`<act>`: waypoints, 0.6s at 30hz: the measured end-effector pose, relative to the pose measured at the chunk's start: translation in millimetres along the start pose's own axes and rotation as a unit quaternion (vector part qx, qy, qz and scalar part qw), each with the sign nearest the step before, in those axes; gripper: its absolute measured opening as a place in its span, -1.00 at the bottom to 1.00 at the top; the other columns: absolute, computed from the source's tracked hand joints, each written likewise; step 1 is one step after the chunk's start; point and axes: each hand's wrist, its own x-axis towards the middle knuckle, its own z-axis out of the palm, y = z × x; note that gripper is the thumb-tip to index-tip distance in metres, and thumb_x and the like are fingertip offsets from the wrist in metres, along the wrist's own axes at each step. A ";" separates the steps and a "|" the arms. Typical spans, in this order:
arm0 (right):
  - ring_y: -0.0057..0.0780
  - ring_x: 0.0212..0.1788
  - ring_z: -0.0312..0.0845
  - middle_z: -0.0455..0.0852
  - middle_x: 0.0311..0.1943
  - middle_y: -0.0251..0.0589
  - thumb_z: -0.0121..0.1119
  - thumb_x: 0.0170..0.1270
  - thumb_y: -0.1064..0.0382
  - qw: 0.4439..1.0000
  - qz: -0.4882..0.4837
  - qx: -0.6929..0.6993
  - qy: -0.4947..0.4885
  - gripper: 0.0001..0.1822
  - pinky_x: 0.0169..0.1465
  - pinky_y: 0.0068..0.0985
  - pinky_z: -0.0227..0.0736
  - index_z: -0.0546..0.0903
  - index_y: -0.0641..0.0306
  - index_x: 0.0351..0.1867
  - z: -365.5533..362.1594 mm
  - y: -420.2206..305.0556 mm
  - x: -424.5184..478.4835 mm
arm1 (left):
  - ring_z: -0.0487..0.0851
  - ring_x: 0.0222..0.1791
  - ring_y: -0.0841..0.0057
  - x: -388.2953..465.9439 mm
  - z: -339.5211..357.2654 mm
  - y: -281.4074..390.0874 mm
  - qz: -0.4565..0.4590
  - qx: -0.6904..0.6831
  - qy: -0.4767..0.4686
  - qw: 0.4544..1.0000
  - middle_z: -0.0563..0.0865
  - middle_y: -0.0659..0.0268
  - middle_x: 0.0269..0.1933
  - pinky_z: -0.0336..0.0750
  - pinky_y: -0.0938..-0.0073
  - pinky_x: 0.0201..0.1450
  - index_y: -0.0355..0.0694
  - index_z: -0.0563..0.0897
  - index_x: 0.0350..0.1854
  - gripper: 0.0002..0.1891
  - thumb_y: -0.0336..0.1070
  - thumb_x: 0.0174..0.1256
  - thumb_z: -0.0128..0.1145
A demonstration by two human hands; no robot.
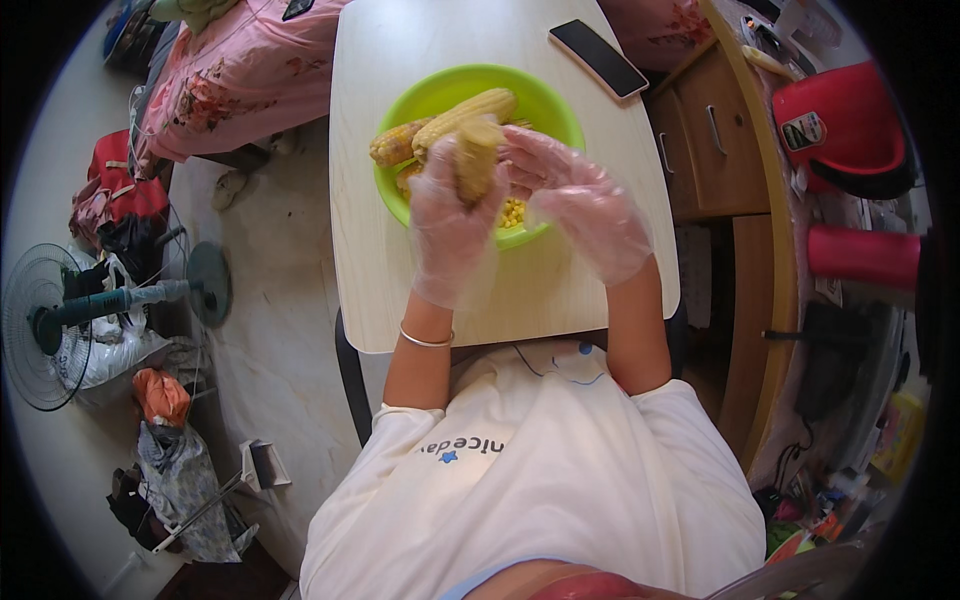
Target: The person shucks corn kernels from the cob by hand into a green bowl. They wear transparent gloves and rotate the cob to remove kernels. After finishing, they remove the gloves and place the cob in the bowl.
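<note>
In my left hand, covered by a clear plastic glove, is a corn cob, blurred and tilted above the bowl. My right hand, gloved the same way, is just right of that cob with its fingers apart and curved. Nothing shows in its grasp. Below both hands a lime-green plastic bowl stands on the table. A pale corn cob lies across its left side, beside a purple-and-yellow corn cob that rests over the rim. Loose corn kernels lie in the bowl's near part, partly hidden by the hands.
The light wooden table has rounded corners. A smartphone lies at its far right. To the right stands a wooden cabinet with a red kettle on top. A standing fan and a long-handled dustpan are on the left.
</note>
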 end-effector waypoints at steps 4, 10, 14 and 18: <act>-0.04 0.39 0.32 0.37 0.35 0.20 -0.08 0.45 0.04 0.974 -0.003 0.222 -0.042 -0.37 0.46 -0.22 0.19 0.24 0.45 0.40 -8.9 2.1 4.6 | 0.63 0.03 0.53 1.4 -2.9 10.0 -0.089 -0.132 0.052 0.986 0.67 0.19 0.09 0.52 0.49 0.11 -0.32 0.50 0.16 -0.58 -0.37 0.29 0.29; 0.00 0.36 0.35 0.43 0.28 0.27 -0.22 0.48 -0.32 0.918 0.027 0.391 -0.064 -0.18 0.44 -0.17 0.22 0.22 0.45 0.39 -12.6 7.3 6.0 | 0.59 0.14 0.49 3.9 -0.5 7.5 0.099 -0.013 -0.008 0.995 0.62 0.16 0.19 0.46 0.48 0.23 -0.36 0.44 0.26 -0.51 -0.40 0.31 0.27; -0.03 0.31 0.42 0.49 0.23 0.26 -0.23 0.50 -0.29 0.946 0.054 0.319 -0.033 -0.22 0.42 -0.17 0.26 0.28 0.46 0.36 -7.4 2.6 4.4 | 0.61 -0.01 0.61 2.6 -5.2 17.4 -0.129 -0.251 0.005 0.959 0.64 0.30 0.07 0.52 0.58 0.06 -0.32 0.44 0.25 -0.50 -0.42 0.28 0.30; -0.13 0.20 0.55 0.58 0.15 0.17 -0.14 0.53 -0.12 0.968 0.081 0.236 0.010 -0.37 0.35 -0.26 0.38 0.41 0.47 0.26 0.0 2.4 3.2 | 0.60 -0.19 0.73 2.6 -9.0 12.2 -0.145 -0.264 -0.002 0.954 0.63 0.38 -0.05 0.54 0.71 -0.15 -0.29 0.44 0.24 -0.50 -0.45 0.28 0.31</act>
